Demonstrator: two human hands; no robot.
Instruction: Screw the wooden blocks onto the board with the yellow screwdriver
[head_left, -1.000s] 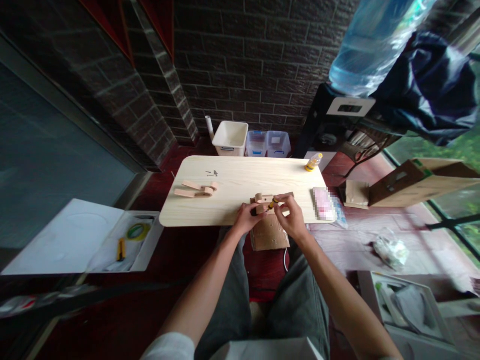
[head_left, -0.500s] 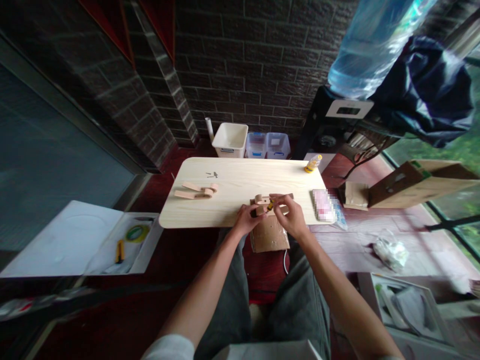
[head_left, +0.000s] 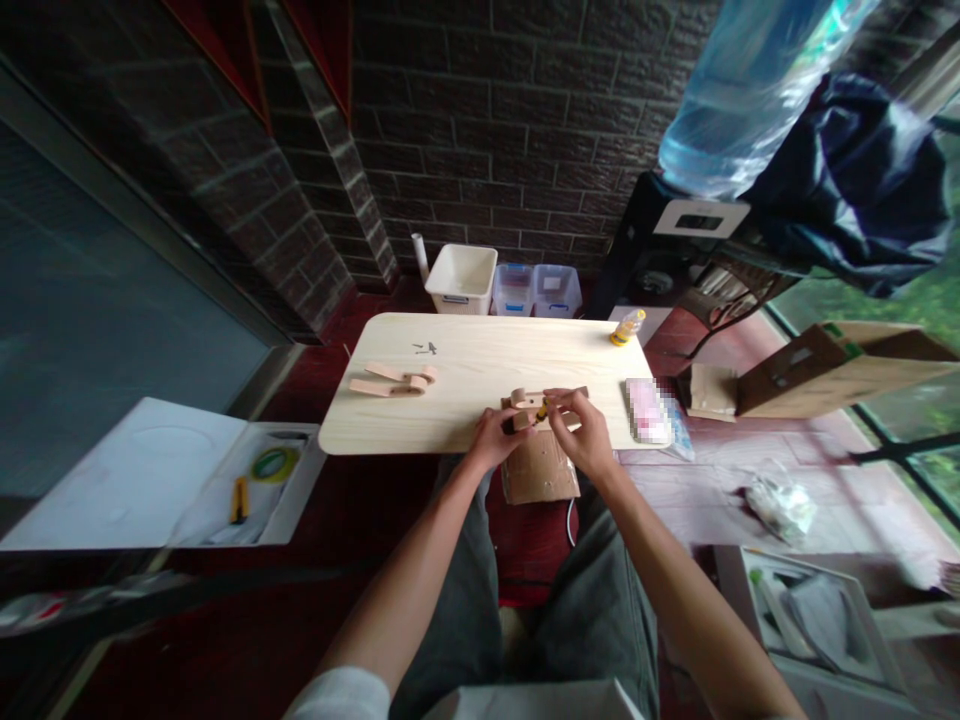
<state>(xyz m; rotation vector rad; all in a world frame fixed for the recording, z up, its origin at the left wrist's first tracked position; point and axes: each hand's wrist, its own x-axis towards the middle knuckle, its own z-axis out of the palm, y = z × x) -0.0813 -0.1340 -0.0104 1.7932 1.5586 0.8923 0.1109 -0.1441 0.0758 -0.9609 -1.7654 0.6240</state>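
At the table's front edge my left hand (head_left: 495, 440) is closed on a light wooden piece (head_left: 523, 421), steadying it over a brown cardboard sheet (head_left: 540, 475). My right hand (head_left: 583, 428) pinches a small yellow-and-black screwdriver (head_left: 542, 411), tilted, its lower end at that piece; the tip is too small to see. Just beyond the fingers lies another curved wooden piece (head_left: 519, 397), partly covered by my right hand. Two more wooden pieces with rounded ends (head_left: 411, 385) rest on the left of the table, near several small dark screws (head_left: 426, 349).
The pale wooden table (head_left: 480, 345) carries a yellow-capped clear bottle (head_left: 627, 328) at back right and a blurred pink packet (head_left: 647, 410) at the right edge. An open white box (head_left: 300, 490) with tape stands left. Plastic bins (head_left: 463, 280) and a water dispenser (head_left: 652, 255) stand behind.
Both hands stay almost in the same place on the wooden piece and the screwdriver. The right fingers have shifted very slightly; the whole view has moved a touch.
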